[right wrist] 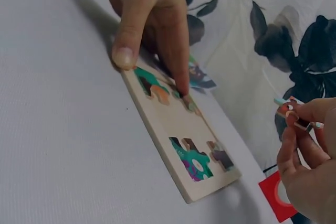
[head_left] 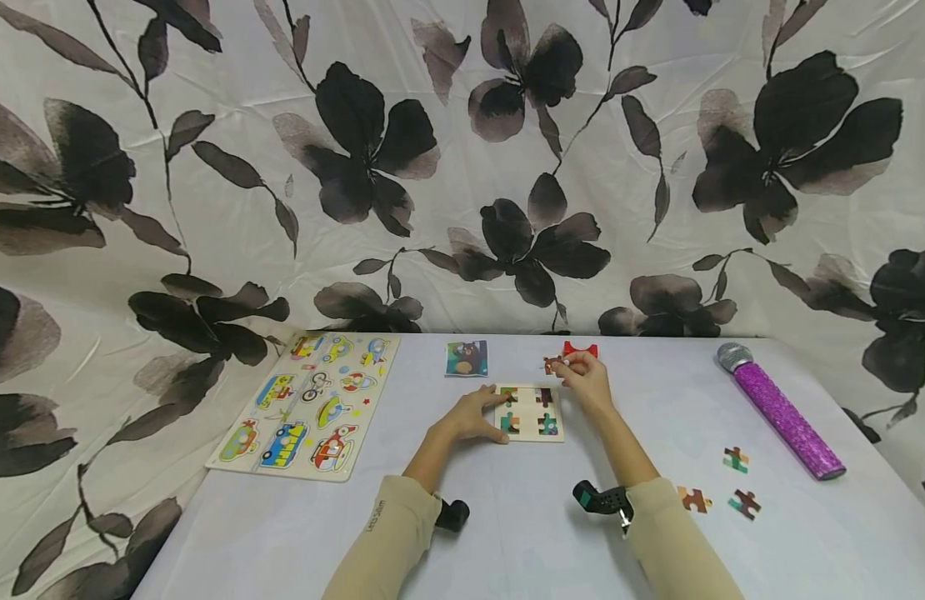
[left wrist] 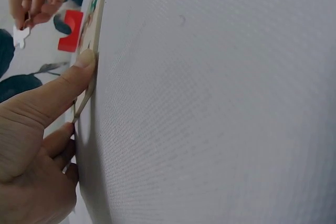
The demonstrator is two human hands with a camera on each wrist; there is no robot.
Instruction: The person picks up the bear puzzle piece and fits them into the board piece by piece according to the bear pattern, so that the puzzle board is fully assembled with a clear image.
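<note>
A small wooden puzzle board (head_left: 527, 414) lies flat on the table, with a colourful jigsaw piece in each corner. My left hand (head_left: 472, 416) holds the board's left side, its thumb (right wrist: 125, 56) at the near corner and a forefinger on a far-left piece. Just beyond the board's far right corner, my right hand (head_left: 588, 385) pinches a brown jigsaw piece (right wrist: 288, 109) between thumb and fingertips, raised off the table. The left wrist view shows that piece's white back (left wrist: 21, 36). Three loose jigsaw pieces (head_left: 736, 459) lie to the right, near the right forearm.
Behind the right hand is a red cut-out piece (head_left: 582, 348). A bear picture card (head_left: 466, 359) lies beyond the puzzle board. A large vehicle puzzle board (head_left: 363, 414) is at the left, a glittery pink microphone (head_left: 788, 417) at the right. A floral cloth (head_left: 447, 200) hangs behind the table.
</note>
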